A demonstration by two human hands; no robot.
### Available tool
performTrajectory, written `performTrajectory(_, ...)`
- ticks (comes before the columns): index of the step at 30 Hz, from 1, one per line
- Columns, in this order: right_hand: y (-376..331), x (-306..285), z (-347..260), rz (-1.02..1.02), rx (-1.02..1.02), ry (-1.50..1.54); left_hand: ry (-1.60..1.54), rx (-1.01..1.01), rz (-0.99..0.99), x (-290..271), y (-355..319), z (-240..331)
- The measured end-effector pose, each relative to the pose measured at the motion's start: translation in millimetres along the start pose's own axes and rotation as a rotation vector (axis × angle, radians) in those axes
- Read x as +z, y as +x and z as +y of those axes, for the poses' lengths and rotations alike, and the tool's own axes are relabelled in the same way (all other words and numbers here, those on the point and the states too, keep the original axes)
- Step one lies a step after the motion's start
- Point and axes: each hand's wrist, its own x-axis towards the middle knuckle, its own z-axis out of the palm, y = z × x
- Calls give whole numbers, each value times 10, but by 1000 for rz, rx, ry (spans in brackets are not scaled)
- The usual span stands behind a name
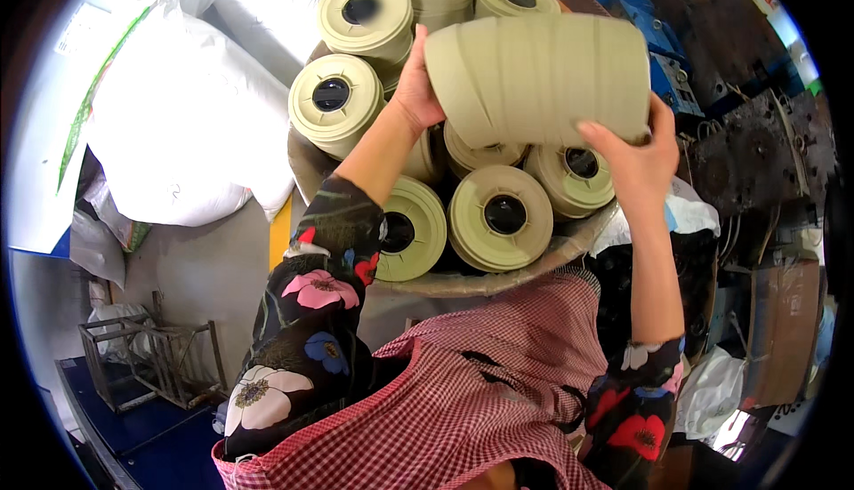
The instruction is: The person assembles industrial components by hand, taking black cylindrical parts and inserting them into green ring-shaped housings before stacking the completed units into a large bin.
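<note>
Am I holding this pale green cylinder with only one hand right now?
No, the left hand holds the left end of the pale green cylinder and the right hand its right end.

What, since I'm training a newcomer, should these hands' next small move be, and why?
Perhaps tilt the pale green cylinder upright: the left hand and right hand hold it sideways above the round container, where similar cylinders stand with ends up.

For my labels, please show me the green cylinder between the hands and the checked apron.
Green cylinder (538, 79): head view, middle of its side.
Checked apron (431, 405): head view, middle of its front.
</note>
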Motion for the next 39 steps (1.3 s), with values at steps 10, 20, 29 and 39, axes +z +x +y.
performTrajectory(10,885,1150,30,-238,-831,-442,-226,192,393,-1012,661,65)
performTrajectory(20,1206,1566,105,-352,-844,-503,520,310,1092,-1723,1087,-557)
performTrajectory(29,1227,1630,204,-443,-739,-614,613,73,1129,-1389,913,-553)
performTrajectory(39,865,1865,-109,-456,-741,-600,448,-3,1022,-1844,990,-417)
